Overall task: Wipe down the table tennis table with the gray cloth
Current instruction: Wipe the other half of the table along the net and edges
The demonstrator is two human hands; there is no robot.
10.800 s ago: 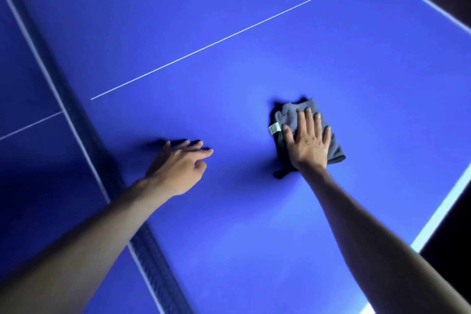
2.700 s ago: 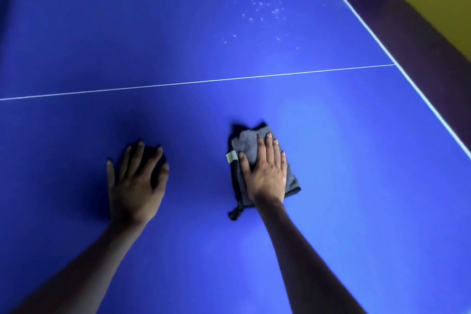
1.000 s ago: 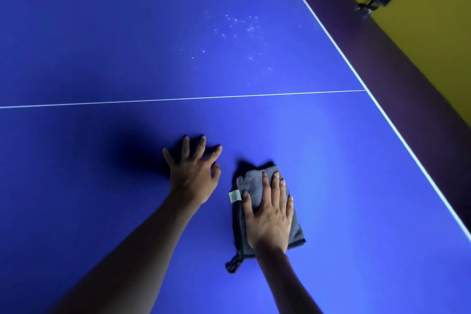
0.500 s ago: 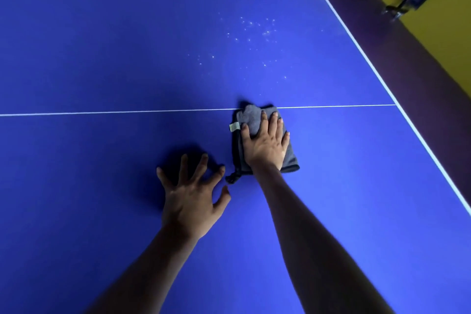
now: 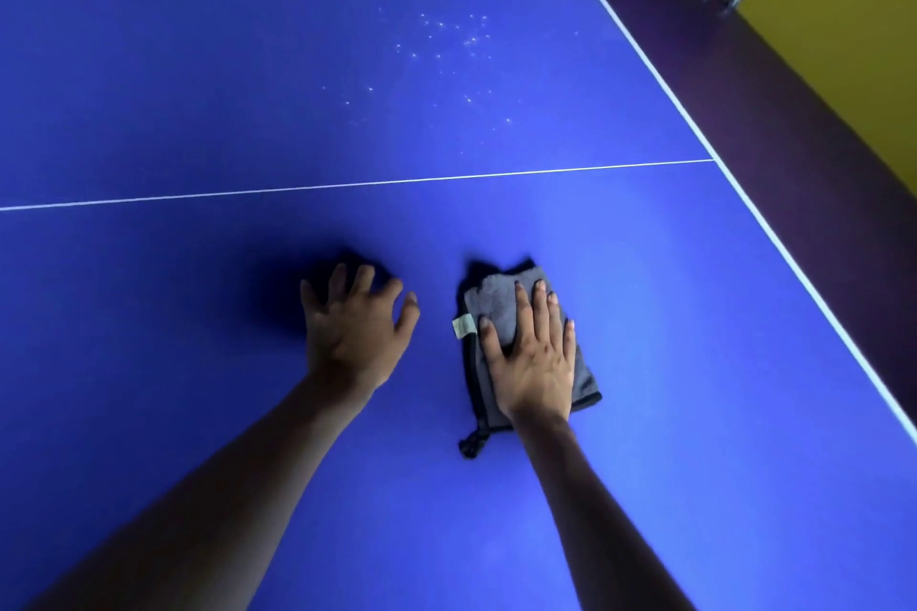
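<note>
The right hand (image 5: 533,362) lies flat, fingers straight, pressing the cloth (image 5: 501,313) on the table (image 5: 694,362). The cloth's long side points away toward the white specks (image 5: 441,55) near the far right corner. The left hand (image 5: 355,332) rests open beside it.

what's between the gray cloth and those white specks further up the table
Bare blue table crossed by one white line, between gray cloth and white specks, in the head view.

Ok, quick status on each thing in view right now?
gray cloth: folded, flat on the table.
right hand: flat, pressing the cloth.
left hand: fingers spread, resting on the table.
table tennis table: white specks lie beyond the centre line.
</note>
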